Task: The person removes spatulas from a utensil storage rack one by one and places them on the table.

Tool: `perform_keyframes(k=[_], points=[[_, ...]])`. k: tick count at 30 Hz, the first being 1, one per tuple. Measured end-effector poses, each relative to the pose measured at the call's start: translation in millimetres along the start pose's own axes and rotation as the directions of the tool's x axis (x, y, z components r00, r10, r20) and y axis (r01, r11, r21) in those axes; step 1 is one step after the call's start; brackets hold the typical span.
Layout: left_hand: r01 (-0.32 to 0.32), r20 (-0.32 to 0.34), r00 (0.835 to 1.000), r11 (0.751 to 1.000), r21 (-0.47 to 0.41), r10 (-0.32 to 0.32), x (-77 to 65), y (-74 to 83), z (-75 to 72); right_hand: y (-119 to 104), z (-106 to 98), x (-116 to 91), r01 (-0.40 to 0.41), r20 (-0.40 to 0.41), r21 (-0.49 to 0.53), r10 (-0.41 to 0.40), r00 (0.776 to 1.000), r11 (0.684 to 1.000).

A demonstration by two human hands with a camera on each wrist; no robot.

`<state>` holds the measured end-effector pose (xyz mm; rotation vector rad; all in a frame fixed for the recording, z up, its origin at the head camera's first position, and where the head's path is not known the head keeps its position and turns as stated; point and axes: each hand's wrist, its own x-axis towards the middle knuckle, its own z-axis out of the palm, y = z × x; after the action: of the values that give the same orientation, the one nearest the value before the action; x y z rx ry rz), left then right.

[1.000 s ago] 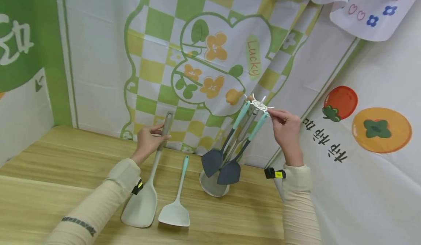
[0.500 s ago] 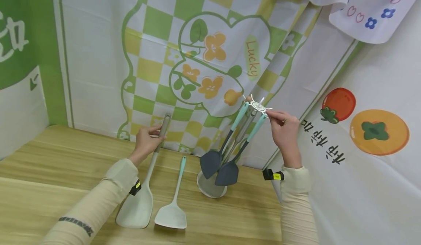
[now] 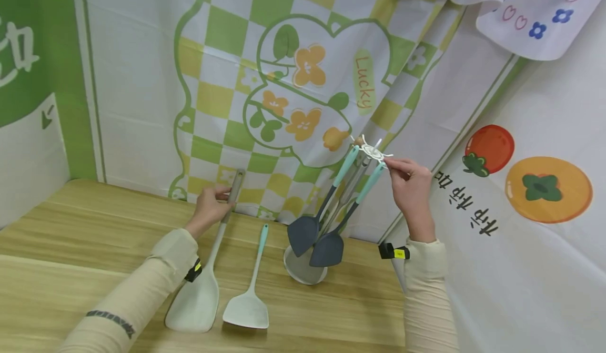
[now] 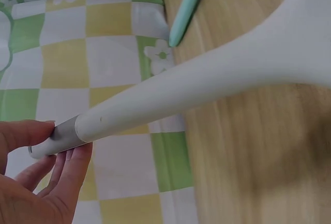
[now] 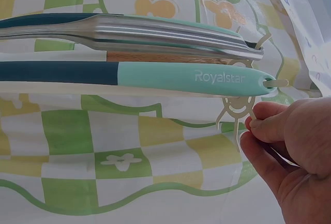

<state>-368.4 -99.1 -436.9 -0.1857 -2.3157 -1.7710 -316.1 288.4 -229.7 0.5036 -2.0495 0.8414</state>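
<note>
The left hand [image 3: 209,210] pinches the big spatula [image 3: 201,296], now dipped a little and still off the rack [image 3: 372,152], which the right hand [image 3: 412,189] pinches.

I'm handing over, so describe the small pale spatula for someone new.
On the wooden table, look between the big spatula in the left hand and the rack. The small spatula lies there, handle toward the curtain. Its pale blade and mint handle set it apart: the big one's handle is grey, the hanging mint-handled spatulas have dark blades.
</note>
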Motion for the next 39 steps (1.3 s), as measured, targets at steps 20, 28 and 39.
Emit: perform_keyframes(k=[20, 28, 39], points=[[0.047, 0.08, 0.995, 0.994, 0.103, -0.056, 4.9, -16.4, 1.1, 6, -2, 2, 0.001, 0.005, 0.009, -0.001, 1.0, 1.0], [-0.03, 0.092, 0.996, 0.995, 0.097, 0.021, 8.2, -32.7, 5.2, 7, 1, 1, 0.0, -0.014, -0.02, -0.001, 1.0, 1.0], [-0.062, 0.192, 0.981, 0.982, 0.18, 0.027, 1.0, -34.3, 9.8, 6, -1, 0, -0.029, 0.019, -0.028, 0.03, 0.999, 0.999]])
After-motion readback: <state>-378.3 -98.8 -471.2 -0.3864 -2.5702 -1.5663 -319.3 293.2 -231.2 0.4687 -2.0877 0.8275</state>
